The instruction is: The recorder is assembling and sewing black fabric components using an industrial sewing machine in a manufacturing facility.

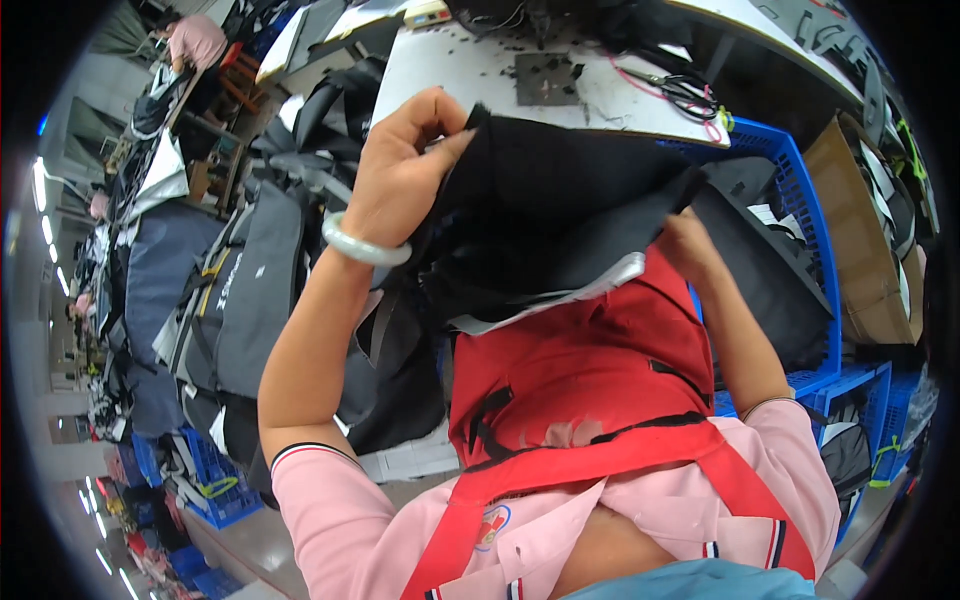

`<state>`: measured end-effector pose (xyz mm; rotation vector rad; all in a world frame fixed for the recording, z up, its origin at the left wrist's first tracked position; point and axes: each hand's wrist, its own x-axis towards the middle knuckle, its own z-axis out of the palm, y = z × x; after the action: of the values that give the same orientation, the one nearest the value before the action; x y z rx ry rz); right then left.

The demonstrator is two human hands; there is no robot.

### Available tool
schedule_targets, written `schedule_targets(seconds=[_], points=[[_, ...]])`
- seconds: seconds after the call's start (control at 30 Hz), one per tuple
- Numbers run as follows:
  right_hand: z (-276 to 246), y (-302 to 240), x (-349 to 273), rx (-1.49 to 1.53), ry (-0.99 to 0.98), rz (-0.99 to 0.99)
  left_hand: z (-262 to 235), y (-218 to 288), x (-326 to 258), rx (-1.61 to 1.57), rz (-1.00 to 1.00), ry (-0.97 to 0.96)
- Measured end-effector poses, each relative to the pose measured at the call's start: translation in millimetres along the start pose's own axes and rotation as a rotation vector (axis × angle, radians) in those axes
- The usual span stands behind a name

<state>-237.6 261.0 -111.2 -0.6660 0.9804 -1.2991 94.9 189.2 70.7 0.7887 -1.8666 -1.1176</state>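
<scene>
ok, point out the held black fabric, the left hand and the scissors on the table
black fabric [570,160]: head view, on the upper face of the raised panel
left hand [408,142]: head view, on the back of the hand
scissors [682,95]: head view, on the black handles

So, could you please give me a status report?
Left hand pinching the black fabric piece at upper left. Right hand at its right edge. Scissors apart, on white table.

matt black cloth piece [575,165], glossy smooth pale bangle [362,244], matt red cloth apron [585,365], smooth white tabletop [430,72], blue plastic lattice crate [815,225], matt brown cardboard box [850,225]
</scene>
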Motion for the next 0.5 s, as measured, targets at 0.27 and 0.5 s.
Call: schedule_targets(seconds=[0.27, 0.5], points=[[33, 43, 9, 0.122, -0.119, 0.099, 23, -53, 89, 0.169, -0.05, 0.028], [62, 38, 20, 0.184, -0.113, 0.159, 19, -74, 142, 0.356, -0.19, 0.078]])
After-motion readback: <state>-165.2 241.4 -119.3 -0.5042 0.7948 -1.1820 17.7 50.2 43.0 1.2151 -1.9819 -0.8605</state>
